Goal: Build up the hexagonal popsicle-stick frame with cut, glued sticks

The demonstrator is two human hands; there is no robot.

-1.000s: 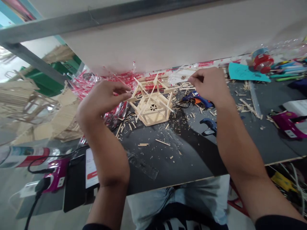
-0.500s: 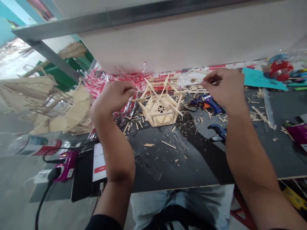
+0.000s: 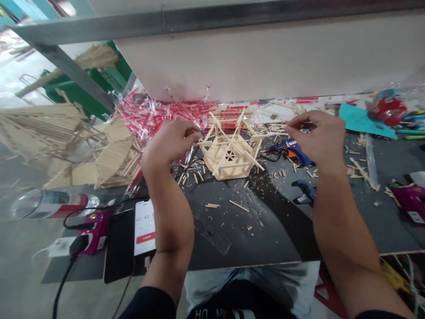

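Note:
A small hexagonal model built of thin wooden sticks [image 3: 234,170] stands on the dark table, with slanted posts rising from its sides. At its left, my left hand [image 3: 174,141] hovers with thumb and fingertips pinched together beside the end of a stick beam. My right hand [image 3: 322,135] is raised to the right of the model, also pinched, a short way past the end of the right beam. Whatever either pinch holds is too small to make out. Below the right hand lies a blue glue gun [image 3: 297,153].
A blue clamp-like tool [image 3: 306,191] lies near my right forearm. Red-and-clear plastic wrappers [image 3: 146,110] pile up behind. Larger stick structures [image 3: 116,164] stand left, near a bottle [image 3: 49,204], a purple power strip [image 3: 96,232] and a phone [image 3: 144,228]. Stick scraps litter the table.
The camera view has shifted, so the table and model appear lower and further right. My right hand sits slightly closer to the model's right beam. Both hands stay pinched.

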